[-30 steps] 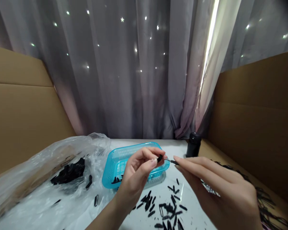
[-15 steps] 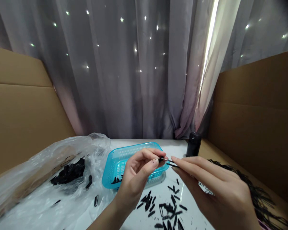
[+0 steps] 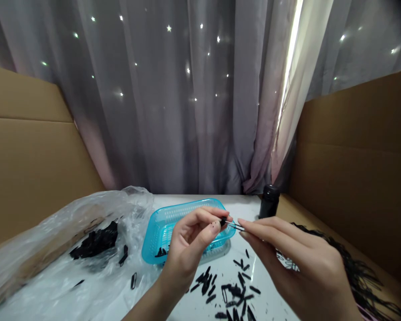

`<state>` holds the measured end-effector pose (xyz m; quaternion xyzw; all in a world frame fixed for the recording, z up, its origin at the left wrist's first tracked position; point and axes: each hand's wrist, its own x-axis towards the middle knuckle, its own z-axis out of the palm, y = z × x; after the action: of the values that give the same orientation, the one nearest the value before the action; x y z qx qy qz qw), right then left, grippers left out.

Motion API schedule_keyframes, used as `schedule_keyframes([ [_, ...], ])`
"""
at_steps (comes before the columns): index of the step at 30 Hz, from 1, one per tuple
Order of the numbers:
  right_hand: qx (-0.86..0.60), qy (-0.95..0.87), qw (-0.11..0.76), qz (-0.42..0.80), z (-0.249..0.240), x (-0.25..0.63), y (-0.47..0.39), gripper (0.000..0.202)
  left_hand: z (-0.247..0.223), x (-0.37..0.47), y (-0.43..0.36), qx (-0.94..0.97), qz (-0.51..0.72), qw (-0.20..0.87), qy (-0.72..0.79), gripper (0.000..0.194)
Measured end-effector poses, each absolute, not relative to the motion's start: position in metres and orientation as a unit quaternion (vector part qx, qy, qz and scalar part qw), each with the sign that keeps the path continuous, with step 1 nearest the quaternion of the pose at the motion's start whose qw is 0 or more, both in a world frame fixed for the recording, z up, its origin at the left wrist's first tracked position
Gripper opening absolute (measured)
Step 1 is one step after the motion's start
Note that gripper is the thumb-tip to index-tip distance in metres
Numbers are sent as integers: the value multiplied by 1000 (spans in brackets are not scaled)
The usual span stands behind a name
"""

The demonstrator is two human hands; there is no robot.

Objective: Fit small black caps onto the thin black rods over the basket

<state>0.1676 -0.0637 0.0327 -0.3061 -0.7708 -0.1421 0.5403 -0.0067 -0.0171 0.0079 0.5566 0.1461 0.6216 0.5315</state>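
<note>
Above the near right side of the blue basket [image 3: 150, 229], my left hand [image 3: 190, 245] pinches a small black piece [image 3: 223, 221] between thumb and fingertips. My right hand [image 3: 296, 261] comes in from the right, its fingers closed on a thin two-pronged tool that looks like tweezers [image 3: 235, 226]. The tool's tips reach the black piece at my left fingertips; their exact contact is hidden. Several short black strips [image 3: 205, 281] lie scattered on the white table under my hands. A few more black pieces [image 3: 162, 251] are inside the basket.
A clear plastic bag [image 3: 53, 236] with a black bundle [image 3: 98, 240] covers the left side. A black bottle [image 3: 269, 201] stands behind my right hand. Black strands [image 3: 361, 276] lie at the right. Cardboard walls [image 3: 361, 169] flank the table, and a grey curtain [image 3: 173, 133] hangs behind.
The two prongs now sit closer together at the black piece. My right hand has shifted very slightly; my left hand keeps almost the same place.
</note>
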Motion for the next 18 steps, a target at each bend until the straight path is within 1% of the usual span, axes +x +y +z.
schedule_keyframes([
  [5, -312, -770, 547, -98, 37, 166, -64, 17, 6, -7, -16, 569, 626, 511, 154, 12],
  [8, -321, -768, 547, -94, 37, 165, -63, 16, 7, -7, -16, 586, 635, 476, 165, 11],
  [15, -328, -768, 527, -158, 30, 169, -62, 16, 13, -9, -20, 656, 647, 342, 184, 16],
  [18, -330, -775, 510, -174, 31, 171, -63, 15, 15, -14, -20, 686, 631, 312, 184, 18],
])
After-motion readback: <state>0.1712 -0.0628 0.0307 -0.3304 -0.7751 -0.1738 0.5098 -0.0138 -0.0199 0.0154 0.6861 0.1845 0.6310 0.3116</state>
